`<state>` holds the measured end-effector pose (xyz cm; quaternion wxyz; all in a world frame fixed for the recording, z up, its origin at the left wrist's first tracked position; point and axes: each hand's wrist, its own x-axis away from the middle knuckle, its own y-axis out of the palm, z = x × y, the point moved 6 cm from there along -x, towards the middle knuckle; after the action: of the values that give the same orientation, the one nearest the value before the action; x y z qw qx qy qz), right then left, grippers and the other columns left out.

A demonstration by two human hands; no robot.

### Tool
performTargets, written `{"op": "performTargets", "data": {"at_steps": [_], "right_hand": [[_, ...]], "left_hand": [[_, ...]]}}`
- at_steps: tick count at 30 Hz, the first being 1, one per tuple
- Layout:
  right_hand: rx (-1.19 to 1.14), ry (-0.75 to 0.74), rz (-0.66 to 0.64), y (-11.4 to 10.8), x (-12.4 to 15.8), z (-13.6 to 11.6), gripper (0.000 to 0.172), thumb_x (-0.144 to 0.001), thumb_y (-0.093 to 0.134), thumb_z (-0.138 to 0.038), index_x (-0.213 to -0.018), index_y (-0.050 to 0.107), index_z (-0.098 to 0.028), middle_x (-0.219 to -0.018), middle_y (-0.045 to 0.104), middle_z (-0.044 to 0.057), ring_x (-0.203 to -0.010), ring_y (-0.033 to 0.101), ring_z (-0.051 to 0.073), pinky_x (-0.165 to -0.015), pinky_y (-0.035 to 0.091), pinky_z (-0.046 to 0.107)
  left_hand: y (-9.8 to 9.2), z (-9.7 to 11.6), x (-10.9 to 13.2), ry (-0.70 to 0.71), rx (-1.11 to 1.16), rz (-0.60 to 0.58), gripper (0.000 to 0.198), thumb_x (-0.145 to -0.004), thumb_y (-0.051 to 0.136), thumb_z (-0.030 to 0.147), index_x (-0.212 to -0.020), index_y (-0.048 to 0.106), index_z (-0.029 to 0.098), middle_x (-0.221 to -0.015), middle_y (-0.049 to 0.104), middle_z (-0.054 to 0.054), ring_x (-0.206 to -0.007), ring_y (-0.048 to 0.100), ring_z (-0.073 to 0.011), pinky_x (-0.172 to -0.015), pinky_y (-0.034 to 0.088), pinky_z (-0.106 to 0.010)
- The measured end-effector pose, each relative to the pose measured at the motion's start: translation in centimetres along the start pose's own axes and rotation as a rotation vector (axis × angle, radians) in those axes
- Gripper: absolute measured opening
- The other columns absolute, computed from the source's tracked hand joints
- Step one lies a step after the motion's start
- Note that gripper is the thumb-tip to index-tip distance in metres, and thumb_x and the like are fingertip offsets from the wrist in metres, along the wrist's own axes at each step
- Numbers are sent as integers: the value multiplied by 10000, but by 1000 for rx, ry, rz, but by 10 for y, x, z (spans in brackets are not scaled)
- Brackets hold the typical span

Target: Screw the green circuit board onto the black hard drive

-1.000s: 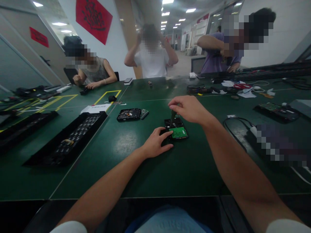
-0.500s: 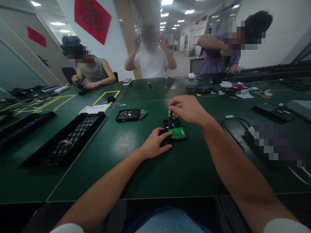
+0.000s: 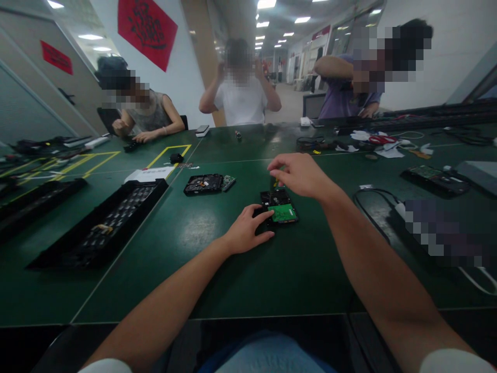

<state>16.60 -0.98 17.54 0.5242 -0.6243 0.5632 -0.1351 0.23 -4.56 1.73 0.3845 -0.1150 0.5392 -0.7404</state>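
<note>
A hard drive (image 3: 285, 213) with a green circuit board lies on the green table in front of me. My left hand (image 3: 246, 230) rests at its left edge, fingers spread, one fingertip touching the board. Above the drive's far part, my right hand (image 3: 301, 173) is closed around a small screwdriver (image 3: 276, 182) with a dark and yellow handle. The screwdriver stands upright, pointing down at the drive; its tip is too small to make out. Further left lie a second hard drive (image 3: 202, 184) and a loose circuit board (image 3: 228, 182).
A long black tray (image 3: 153, 189) holding small parts stands on the left. To the right are a black cable (image 3: 367, 190), another drive (image 3: 433, 178) and a grey box (image 3: 479, 175). Scissors (image 3: 382, 139) and scraps lie behind. Three people sit across the table.
The screwdriver's handle has turned in my right hand, so less yellow shows. My left hand and the drive stay in place. The view has shifted very slightly.
</note>
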Motion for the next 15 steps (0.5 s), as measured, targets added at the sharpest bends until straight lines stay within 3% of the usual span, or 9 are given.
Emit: {"op": "performTargets", "data": {"at_steps": [4,10,15], "right_hand": [[15,18,-2,1,0,-1,140,-927,694,-267,-1000,785,-189,-979,797,65,-900,727,217,-834,489,314],[30,78,-8,1,0,4,257,-906,737,-430,-934,767,-176,-914,786,74,-837,701,211,-763,476,304],[16,41,-41,2,0,1,158,-920,716,-316,-984,780,-187,-973,791,62,-827,711,191,-765,476,286]], "left_hand": [[-1,1,0,6,5,12,694,-955,674,526,-1575,473,287,-1531,413,-164,-1417,441,-367,-1169,438,-566],[-1,1,0,9,21,30,697,-945,686,530,-1573,474,313,-1534,421,-151,-1419,448,-367,-1168,440,-579],[2,-2,0,4,18,21,709,-947,683,531,-1582,461,306,-1541,410,-156,-1436,432,-367,-1182,426,-577]]}}
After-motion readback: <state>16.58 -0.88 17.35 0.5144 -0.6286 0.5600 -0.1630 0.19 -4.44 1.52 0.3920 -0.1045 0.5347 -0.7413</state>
